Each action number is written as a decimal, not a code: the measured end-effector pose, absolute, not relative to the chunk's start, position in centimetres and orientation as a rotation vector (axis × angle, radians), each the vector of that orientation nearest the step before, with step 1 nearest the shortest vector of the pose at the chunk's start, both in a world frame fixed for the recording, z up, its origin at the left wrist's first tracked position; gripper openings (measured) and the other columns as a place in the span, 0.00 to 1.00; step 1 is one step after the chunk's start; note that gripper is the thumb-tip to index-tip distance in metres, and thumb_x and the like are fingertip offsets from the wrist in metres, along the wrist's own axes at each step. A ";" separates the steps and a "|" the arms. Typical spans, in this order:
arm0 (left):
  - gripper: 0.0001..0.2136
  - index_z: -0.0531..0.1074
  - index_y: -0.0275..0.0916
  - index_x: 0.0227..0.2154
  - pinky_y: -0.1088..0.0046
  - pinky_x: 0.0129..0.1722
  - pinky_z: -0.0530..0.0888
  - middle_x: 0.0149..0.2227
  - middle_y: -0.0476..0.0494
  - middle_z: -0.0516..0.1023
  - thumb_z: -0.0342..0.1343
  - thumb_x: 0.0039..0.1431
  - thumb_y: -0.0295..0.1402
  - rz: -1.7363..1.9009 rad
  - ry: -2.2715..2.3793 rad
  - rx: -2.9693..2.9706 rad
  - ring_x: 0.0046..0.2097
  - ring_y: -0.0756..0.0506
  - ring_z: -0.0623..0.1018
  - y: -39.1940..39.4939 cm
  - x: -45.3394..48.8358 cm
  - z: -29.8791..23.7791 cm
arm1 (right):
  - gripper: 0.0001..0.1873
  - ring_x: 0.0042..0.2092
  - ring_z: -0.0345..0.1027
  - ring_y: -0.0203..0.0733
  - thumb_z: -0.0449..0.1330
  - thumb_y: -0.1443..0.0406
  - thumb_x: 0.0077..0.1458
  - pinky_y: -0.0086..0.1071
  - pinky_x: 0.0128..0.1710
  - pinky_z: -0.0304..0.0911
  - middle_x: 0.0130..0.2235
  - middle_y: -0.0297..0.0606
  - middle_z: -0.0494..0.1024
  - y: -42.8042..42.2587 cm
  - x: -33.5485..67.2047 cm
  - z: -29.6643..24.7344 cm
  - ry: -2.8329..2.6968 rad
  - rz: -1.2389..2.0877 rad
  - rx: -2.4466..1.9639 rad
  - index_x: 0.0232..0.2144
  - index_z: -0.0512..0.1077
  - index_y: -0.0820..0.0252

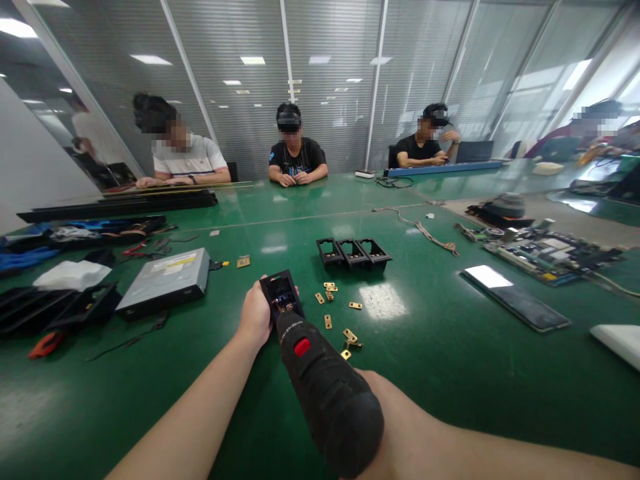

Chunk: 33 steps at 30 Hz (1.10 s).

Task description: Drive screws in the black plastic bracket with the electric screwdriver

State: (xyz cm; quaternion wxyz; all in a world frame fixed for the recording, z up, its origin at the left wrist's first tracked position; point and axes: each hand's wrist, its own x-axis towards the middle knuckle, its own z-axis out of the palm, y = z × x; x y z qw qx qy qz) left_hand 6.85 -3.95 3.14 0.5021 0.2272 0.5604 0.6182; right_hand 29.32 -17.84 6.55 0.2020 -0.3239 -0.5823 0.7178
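My left hand is closed around a small black plastic housing, which it holds up off the near side of the table. Inside the housing some metal shows. My right hand grips a black cordless drill with a red switch on top; the drill body covers most of its fingers. The drill's front end points into the housing, and its tip is hard to make out. Several small brass plates with holes lie loose just right of the housing. Beyond them stand three more black housings in a row.
On the left are a silver optical drive, black trays and blue gloves. To the right lie a phone, a circuit board and a cable. Several people sit along the far side of the green table.
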 end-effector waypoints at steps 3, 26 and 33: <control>0.19 0.81 0.34 0.39 0.63 0.31 0.83 0.33 0.32 0.88 0.47 0.73 0.40 1.483 1.352 0.565 0.32 0.36 0.87 -4.0 6.8 3.1 | 0.23 0.36 0.69 0.39 0.75 0.75 0.33 0.35 0.44 0.73 0.30 0.25 0.72 -17.7 29.4 6.2 -1.613 2.006 -0.901 0.33 0.73 0.58; 0.21 0.82 0.33 0.40 0.63 0.34 0.83 0.33 0.32 0.88 0.48 0.73 0.43 1.473 1.318 0.579 0.32 0.37 0.87 -4.1 6.4 2.7 | 0.25 0.43 0.75 0.45 0.78 0.51 0.55 0.37 0.49 0.75 0.38 0.36 0.80 -17.6 28.3 2.6 -1.238 2.128 -0.868 0.47 0.82 0.60; 0.19 0.82 0.34 0.38 0.62 0.34 0.84 0.32 0.32 0.88 0.50 0.72 0.42 1.515 1.307 0.593 0.33 0.36 0.87 -4.1 6.5 2.5 | 0.23 0.42 0.76 0.45 0.77 0.51 0.57 0.37 0.49 0.75 0.38 0.37 0.80 -17.5 28.3 2.8 -1.291 2.097 -0.953 0.46 0.82 0.60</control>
